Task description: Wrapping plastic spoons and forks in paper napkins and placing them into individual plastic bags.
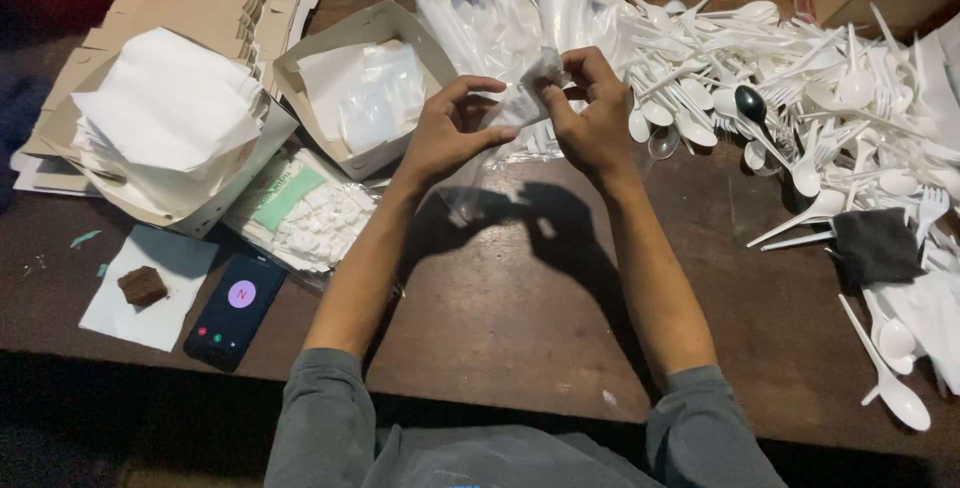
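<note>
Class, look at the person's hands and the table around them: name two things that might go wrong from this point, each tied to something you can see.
1. Both hands, left hand and right hand, pinch a thin clear plastic sleeve; it may tear or slip.
2. The heap of white plastic cutlery lies close beside the right hand; an elbow might knock pieces off the table edge.

A dark phone [233,310] with a lit screen lies at lower left beside a brown block [143,285] on a white napkin [150,288], cardboard boxes of white paper [170,113] sit at upper left, and a dark cloth [877,245] lies at right among white plastic spoons and forks [800,88].
</note>
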